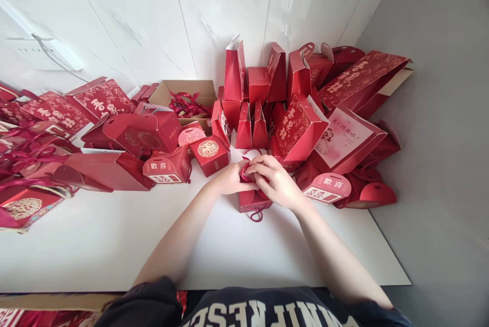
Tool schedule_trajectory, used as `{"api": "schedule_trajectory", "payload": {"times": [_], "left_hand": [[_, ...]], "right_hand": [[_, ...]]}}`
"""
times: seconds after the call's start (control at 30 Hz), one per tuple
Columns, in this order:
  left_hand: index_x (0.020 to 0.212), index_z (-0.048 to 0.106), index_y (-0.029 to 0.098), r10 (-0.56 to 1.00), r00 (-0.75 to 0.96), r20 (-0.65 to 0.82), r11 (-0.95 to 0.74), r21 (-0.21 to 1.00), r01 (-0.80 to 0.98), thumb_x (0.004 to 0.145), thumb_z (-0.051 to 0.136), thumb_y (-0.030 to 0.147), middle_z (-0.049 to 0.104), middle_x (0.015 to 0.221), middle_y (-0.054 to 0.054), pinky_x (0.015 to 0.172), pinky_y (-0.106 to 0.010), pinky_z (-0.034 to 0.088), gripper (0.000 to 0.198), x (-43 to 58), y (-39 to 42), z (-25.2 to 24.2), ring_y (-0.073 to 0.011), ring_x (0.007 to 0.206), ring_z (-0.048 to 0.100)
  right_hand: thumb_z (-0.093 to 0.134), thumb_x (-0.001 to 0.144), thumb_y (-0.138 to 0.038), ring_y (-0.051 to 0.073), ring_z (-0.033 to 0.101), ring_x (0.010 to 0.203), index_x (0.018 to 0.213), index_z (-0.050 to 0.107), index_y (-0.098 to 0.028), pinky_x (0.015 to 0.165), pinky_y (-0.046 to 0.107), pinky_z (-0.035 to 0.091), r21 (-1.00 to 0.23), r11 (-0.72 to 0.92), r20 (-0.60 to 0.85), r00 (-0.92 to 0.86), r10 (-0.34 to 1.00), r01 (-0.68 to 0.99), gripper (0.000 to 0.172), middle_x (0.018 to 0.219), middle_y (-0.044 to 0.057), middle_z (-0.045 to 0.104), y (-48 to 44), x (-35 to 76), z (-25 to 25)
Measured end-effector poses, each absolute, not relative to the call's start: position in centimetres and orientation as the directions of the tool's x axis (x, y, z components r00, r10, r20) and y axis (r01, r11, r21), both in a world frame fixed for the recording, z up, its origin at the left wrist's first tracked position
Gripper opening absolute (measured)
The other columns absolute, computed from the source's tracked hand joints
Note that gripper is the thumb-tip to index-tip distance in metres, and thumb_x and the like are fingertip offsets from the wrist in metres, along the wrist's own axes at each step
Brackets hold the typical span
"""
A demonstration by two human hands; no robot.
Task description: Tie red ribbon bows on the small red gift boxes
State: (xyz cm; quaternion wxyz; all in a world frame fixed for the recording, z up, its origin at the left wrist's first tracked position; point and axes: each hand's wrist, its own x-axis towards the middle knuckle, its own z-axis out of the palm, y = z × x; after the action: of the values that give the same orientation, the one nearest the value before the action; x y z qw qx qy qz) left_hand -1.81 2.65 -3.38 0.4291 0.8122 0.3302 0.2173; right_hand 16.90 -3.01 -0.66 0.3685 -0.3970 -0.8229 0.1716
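Observation:
A small red gift box (253,201) stands on the white table, below both of my hands. My left hand (234,179) pinches dark red ribbon (245,171) at the top of this box. From the right, my right hand (273,178) reaches over the box top, its fingers closed at the same ribbon; the fingertips of the two hands nearly touch. A loop of dark red cord (256,216) hangs at the box's front onto the table. The hands hide most of the box's top.
Many red gift boxes (298,128) crowd the back and right of the table (244,261). More boxes (114,169) lie at the left. A cardboard box (160,93) with ribbons stands at the tiled wall. A grey panel (439,164) rises at the right.

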Motion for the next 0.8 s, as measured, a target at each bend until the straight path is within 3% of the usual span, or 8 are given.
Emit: {"api": "schedule_trajectory", "payload": {"times": [0.13,0.27,0.33,0.47,0.63,0.8], "left_hand": [[0.082,0.064,0.017,0.733,0.680,0.028,-0.389,0.837,0.385,0.071,0.076,0.045,0.065,0.089,-0.003,0.077,-0.031,0.052,0.032,-1.8,2.6,-3.1,-0.0181,0.081,0.063],[0.075,0.066,0.017,0.730,0.683,0.022,-0.387,0.837,0.387,0.070,0.075,0.048,0.063,0.102,-0.003,0.083,-0.031,0.051,0.033,-1.7,2.7,-3.0,-0.0172,0.086,0.062],[0.073,0.066,0.016,0.720,0.693,0.025,-0.393,0.838,0.378,0.071,0.074,0.047,0.062,0.104,-0.004,0.085,-0.032,0.050,0.032,-1.7,2.8,-3.0,-0.0169,0.086,0.061],[0.072,0.067,0.016,0.675,0.736,0.044,-0.417,0.847,0.331,0.077,0.070,0.037,0.061,0.103,-0.004,0.090,-0.034,0.049,0.022,-1.9,3.0,-3.1,-0.0181,0.091,0.060],[0.075,0.072,0.017,0.596,0.799,0.076,-0.419,0.879,0.228,0.082,0.054,0.018,0.064,0.097,-0.006,0.097,-0.035,0.048,0.019,-2.0,3.5,-3.2,-0.0206,0.104,0.058],[0.080,0.076,0.020,0.585,0.807,0.085,-0.375,0.910,0.176,0.079,0.050,0.014,0.064,0.104,-0.006,0.107,-0.037,0.042,0.026,-2.1,4.0,-3.8,-0.0227,0.116,0.054]], "right_hand": [[0.052,0.080,-0.003,0.026,0.051,0.116,0.101,0.063,-0.023,0.102,0.045,0.043,-0.559,0.642,0.410,-0.498,0.764,0.525,0.031,0.122,0.009,0.055,-2.5,19.1,-0.4],[0.055,0.083,-0.011,0.028,0.049,0.121,0.099,0.060,-0.022,0.104,0.048,0.042,-0.534,0.631,0.399,-0.491,0.774,0.562,0.020,0.127,0.010,0.054,-2.6,19.7,-0.6],[0.054,0.083,-0.011,0.029,0.048,0.123,0.103,0.059,-0.022,0.104,0.049,0.041,-0.521,0.636,0.399,-0.496,0.771,0.570,0.023,0.130,0.011,0.053,-2.6,19.6,-0.6],[0.055,0.080,-0.010,0.030,0.044,0.127,0.109,0.056,-0.022,0.106,0.051,0.038,-0.533,0.630,0.361,-0.521,0.773,0.565,0.031,0.134,0.012,0.050,-2.5,19.5,-0.8],[0.041,0.096,-0.018,0.025,0.038,0.135,0.105,0.056,-0.022,0.112,0.049,0.033,-0.635,0.571,0.318,-0.497,0.807,0.520,0.018,0.136,0.010,0.049,-1.7,19.6,-1.3],[0.050,0.091,-0.018,0.025,0.036,0.137,0.093,0.055,-0.022,0.113,0.049,0.031,-0.691,0.562,0.297,-0.529,0.795,0.456,0.006,0.140,0.009,0.047,-1.1,19.6,-1.8]]}}
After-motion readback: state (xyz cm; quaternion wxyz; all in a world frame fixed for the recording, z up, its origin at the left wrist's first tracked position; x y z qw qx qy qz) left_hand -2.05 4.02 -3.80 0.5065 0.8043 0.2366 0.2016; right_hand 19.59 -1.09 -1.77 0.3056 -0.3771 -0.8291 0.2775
